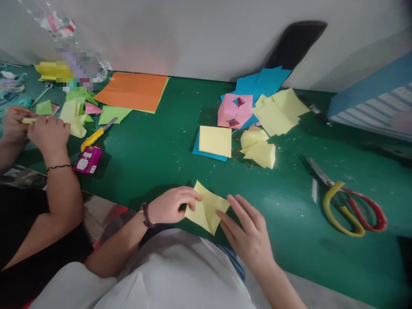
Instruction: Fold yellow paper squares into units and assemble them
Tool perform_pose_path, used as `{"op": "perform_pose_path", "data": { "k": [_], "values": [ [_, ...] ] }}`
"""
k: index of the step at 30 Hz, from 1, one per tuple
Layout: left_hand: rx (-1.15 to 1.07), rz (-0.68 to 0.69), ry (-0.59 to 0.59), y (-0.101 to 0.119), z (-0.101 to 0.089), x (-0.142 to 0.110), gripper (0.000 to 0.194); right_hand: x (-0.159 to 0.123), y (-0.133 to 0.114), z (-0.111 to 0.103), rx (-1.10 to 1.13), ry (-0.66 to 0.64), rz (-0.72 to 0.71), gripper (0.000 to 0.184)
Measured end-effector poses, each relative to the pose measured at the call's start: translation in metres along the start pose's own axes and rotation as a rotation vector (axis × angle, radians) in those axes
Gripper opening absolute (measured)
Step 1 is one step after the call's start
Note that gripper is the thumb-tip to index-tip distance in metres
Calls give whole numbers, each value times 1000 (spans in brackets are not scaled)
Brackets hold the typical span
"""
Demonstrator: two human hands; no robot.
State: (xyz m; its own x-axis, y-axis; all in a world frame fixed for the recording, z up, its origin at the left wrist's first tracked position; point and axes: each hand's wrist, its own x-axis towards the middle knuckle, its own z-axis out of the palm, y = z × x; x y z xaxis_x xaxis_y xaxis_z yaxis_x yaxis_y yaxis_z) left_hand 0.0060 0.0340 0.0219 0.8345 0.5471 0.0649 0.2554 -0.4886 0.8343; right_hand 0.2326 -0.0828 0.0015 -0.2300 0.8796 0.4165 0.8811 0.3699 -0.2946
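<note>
A pale yellow square of paper (pixel 206 208), partly folded, lies at the near edge of the green table (pixel 154 150). My left hand (pixel 170 205) pinches the paper's left side with curled fingers. My right hand (pixel 246 227) rests on the paper's right edge with its fingers stretched out flat. Beyond it lie folded yellow paper pieces (pixel 259 148), a yellow sheet on a blue sheet (pixel 215 140) and a pink folded paper shape (pixel 234 110).
Scissors (pixel 347 206) with yellow and red handles lie to the right. An orange sheet (pixel 133 91), blue sheets (pixel 265 79) and loose yellow squares (pixel 280 111) lie further back. At the left, another person's hands (pixel 38 128) fold paper beside a yellow utility knife (pixel 96 135).
</note>
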Motion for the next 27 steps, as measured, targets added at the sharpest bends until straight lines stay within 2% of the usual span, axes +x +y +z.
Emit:
{"op": "perform_pose_path", "data": {
  "k": [2, 5, 10, 14, 17, 21, 27],
  "values": [
    [58, 19, 13, -1, 3, -4, 23, -1, 4, 1, 15, -20, -20, 16],
    [194, -22, 126, 1, 12, -12, 9, -4, 5, 4, 44, -50, -6, 17],
    [340, 2, 288, 7, 29, -17, 9, -5, 0, 5, 157, -38, -59, 19],
    [360, -53, 382, 9, 37, -14, 5, 1, -3, 6, 232, -38, 70, 11],
    [396, -118, 440, 10, 40, -10, 9, 10, -5, 9, 154, -8, 211, 12],
    [486, -176, 430, 9, 44, -6, 28, 20, -9, 17, 11, 31, 330, 22],
    [518, -182, 353, 6, 43, -4, 22, 27, -6, 18, -54, -22, 259, 19]
  ]
}}
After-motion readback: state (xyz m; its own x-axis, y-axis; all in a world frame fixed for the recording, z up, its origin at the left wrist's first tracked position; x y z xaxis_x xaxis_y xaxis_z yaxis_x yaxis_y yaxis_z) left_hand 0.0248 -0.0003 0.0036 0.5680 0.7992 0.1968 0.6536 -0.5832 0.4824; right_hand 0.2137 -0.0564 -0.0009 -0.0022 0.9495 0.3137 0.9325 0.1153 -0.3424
